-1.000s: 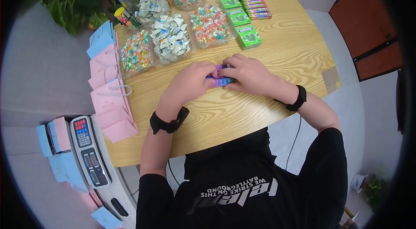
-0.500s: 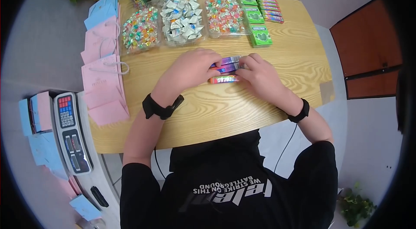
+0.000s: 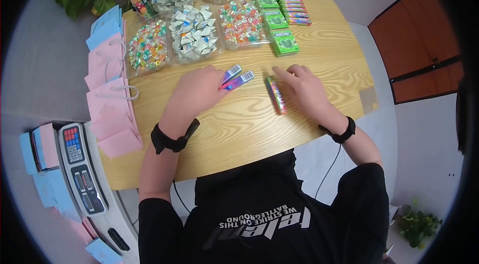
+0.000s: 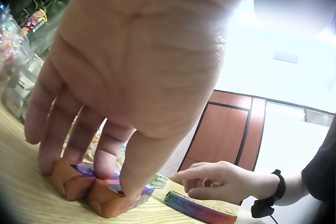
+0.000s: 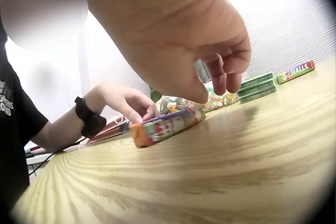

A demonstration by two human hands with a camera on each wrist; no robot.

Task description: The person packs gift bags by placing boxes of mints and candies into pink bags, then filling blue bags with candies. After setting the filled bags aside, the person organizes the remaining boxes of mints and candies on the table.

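Observation:
The left hand point(image 3: 195, 93) holds two purple-blue candy sticks point(image 3: 238, 81) side by side on the wooden table; in the left wrist view its thumb and fingertips grip their orange ends point(image 4: 107, 200). A single multicoloured stick point(image 3: 276, 95) lies on the wood, angled toward the person, between the hands. Just right of that stick is the right hand point(image 3: 308, 93), its fingers loosely bent. From the right wrist view, the right hand point(image 5: 173, 40) hovers above the table near the stick point(image 5: 167, 128), and nothing shows between its thumb and fingers.
Tubs of wrapped candies point(image 3: 194, 34) line the table's far side, beside green boxes point(image 3: 285, 42) and a row of candy sticks point(image 3: 294, 10). Pink and blue paper bags point(image 3: 112, 102) stand along the left edge. A scale point(image 3: 82, 169) is at the lower left, by a yellow-topped can point(image 3: 141, 4).
The hands have moved apart. The left hand has drawn the two purple-blue sticks leftward; the multicoloured stick has turned from crosswise to nearly lengthwise, and the right hand has come away from the sticks.

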